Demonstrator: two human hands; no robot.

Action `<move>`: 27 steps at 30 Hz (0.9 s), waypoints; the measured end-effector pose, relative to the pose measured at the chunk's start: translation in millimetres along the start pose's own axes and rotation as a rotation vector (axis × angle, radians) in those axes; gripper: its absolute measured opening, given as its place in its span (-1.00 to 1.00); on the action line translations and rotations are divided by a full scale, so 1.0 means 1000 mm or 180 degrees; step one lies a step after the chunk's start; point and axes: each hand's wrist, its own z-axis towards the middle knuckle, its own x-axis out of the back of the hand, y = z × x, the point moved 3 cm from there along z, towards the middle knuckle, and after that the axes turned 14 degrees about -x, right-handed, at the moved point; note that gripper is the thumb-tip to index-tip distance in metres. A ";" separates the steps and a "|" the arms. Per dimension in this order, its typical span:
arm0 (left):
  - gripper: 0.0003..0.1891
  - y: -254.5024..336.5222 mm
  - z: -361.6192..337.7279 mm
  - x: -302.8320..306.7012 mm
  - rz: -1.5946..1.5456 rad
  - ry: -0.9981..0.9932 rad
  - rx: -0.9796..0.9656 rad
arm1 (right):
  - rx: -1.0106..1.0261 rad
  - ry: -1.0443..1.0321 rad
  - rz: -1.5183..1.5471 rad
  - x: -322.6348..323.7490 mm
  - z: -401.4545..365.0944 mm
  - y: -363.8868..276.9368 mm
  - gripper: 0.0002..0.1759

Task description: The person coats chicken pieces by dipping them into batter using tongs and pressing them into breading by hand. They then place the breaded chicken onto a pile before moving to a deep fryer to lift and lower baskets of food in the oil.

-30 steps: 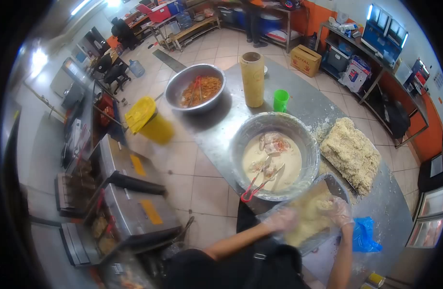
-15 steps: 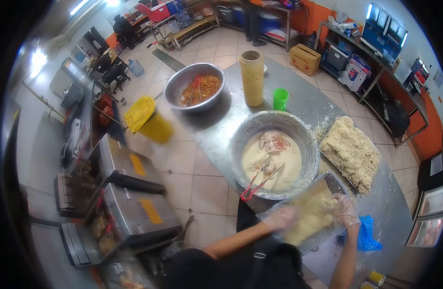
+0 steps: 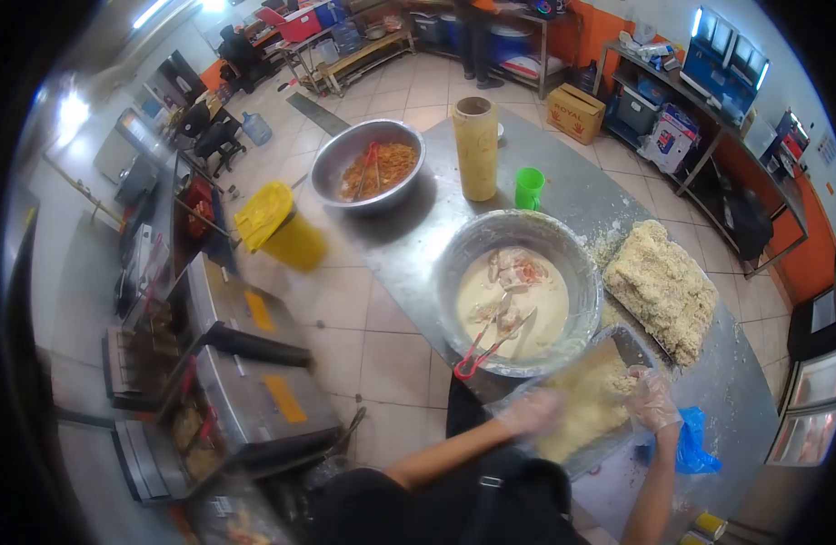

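Note:
Both my hands wear clear plastic gloves over a clear rectangular tub (image 3: 577,465) of pale breading flour (image 3: 586,409). My left hand (image 3: 532,411) is at the tub's left side, its fingers smeared by motion. At the right side, my right hand (image 3: 654,400) has its fingers curled round a crumb-coated piece (image 3: 623,380). Just beyond the tub stands a large metal bowl (image 3: 586,272) of creamy batter (image 3: 550,318). Raw-looking meat pieces (image 3: 518,269) lie in the batter, with red-handled tongs (image 3: 480,352) resting over the bowl's near rim.
A tray heaped with crumb-coated pieces (image 3: 663,291) sits to the right on the metal table (image 3: 582,182). Farther back are a green cup (image 3: 529,188), a tall roll of wrap (image 3: 475,150) and a bowl of orange-brown food (image 3: 382,173). A blue plastic bag (image 3: 697,445) lies beside my right wrist.
Almost nothing differs. My hands stay over the tub in nearly the same places, with the left hand blurred in both frames.

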 end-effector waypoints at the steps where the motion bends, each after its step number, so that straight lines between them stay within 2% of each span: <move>1: -0.78 -0.001 0.000 -0.003 0.0003 0.0002 0.0001 | 0.0219 0.0052 0.0095 -0.002 0.001 0.003 -0.39; 5: -0.78 0.000 -0.001 -0.001 0.0177 0.0101 -0.0011 | 0.0242 0.0120 -0.0200 -0.003 0.003 0.000 -0.38; 7: -0.78 0.000 -0.003 -0.001 0.0212 0.0136 -0.0075 | -0.0017 -0.0087 -0.0206 0.006 -0.003 -0.015 -0.38; 10: -0.78 0.000 -0.008 -0.001 0.0605 0.0314 -0.0447 | -0.0033 0.0053 0.0037 0.009 -0.005 -0.019 -0.41; 11: -0.79 0.004 -0.007 0.005 0.1299 0.0267 -0.0543 | -0.0076 0.0051 0.0040 0.008 -0.003 -0.018 -0.41; 14: -0.74 0.013 -0.003 0.020 0.2295 0.0216 -0.1036 | 0.0344 0.0206 -0.0090 -0.006 0.011 0.004 -0.35; 15: -0.73 0.020 0.002 0.031 0.0838 -0.0252 -0.0646 | 0.0068 -0.0168 -0.0096 0.008 0.006 -0.013 -0.37; 16: -0.75 0.009 -0.001 0.022 0.0392 0.0064 -0.0142 | 0.0572 0.0450 -0.0067 -0.007 0.008 0.015 -0.40; 17: -0.71 -0.014 -0.007 -0.008 0.0169 -0.0793 0.0441 | 0.0494 0.0252 -0.0021 -0.004 0.010 0.026 -0.42; 18: -0.71 0.034 0.013 0.045 0.0139 0.0123 0.0084 | 0.0645 0.0218 -0.0015 -0.012 0.019 0.049 -0.41; 19: -0.71 0.029 0.018 0.040 0.0223 -0.0322 0.0441 | 0.0184 -0.0073 -0.0092 0.014 0.005 0.026 -0.36; 20: -0.68 0.026 0.018 0.038 0.0483 -0.0618 0.0435 | -0.0192 -0.0389 -0.0161 0.041 -0.005 0.001 -0.29; 21: -0.68 0.026 0.016 0.035 0.0441 -0.0660 0.0360 | -0.0282 -0.0357 -0.0153 0.049 -0.008 0.006 -0.29; 23: -0.64 0.018 0.008 0.026 0.0654 -0.0597 0.0608 | -0.0096 -0.0346 -0.0123 0.059 -0.004 0.013 -0.28; 25: -0.62 0.022 0.014 0.030 0.0627 -0.0714 0.0663 | -0.0361 -0.0473 -0.0060 0.088 -0.002 0.013 -0.35; 27: -0.60 0.025 0.018 0.034 0.0600 -0.0841 0.0730 | 0.0034 -0.0292 0.0200 0.113 0.009 0.029 -0.40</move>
